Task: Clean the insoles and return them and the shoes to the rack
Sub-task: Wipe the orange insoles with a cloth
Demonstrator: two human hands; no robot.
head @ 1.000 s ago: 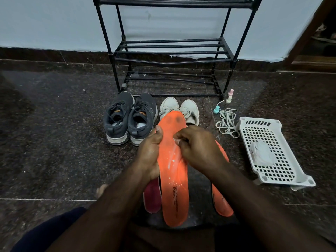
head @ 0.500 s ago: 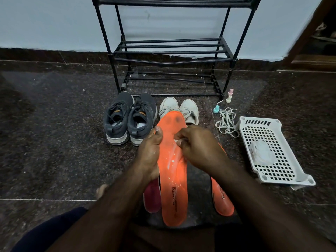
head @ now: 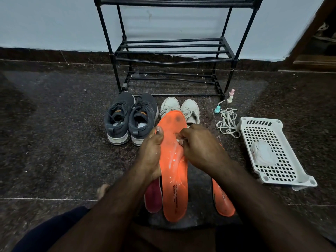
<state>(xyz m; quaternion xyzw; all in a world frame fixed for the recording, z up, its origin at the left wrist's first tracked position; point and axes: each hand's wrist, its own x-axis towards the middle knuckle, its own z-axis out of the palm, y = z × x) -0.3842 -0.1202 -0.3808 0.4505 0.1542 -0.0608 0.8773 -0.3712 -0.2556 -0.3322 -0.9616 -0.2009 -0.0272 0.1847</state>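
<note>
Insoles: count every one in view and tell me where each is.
3. One orange insole is held in both hands; a second orange insole lies on the floor to its right; a maroon insole lies to its left. Others may be hidden underneath.

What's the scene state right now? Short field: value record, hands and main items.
left hand: grips the left edge of the orange insole, thumb on top
right hand: fingers curled, pinching at the insole's upper face; what it pinches is too small to tell
insole surface: white specks and dark smudges near the toe
other insoles: second orange insole and dark red insole on the floor
dark grey shoes: on the floor before the rack
white shoes: beside them, partly hidden by the insole
rack shelves: no shoes
white basket: on the floor, at right
</note>
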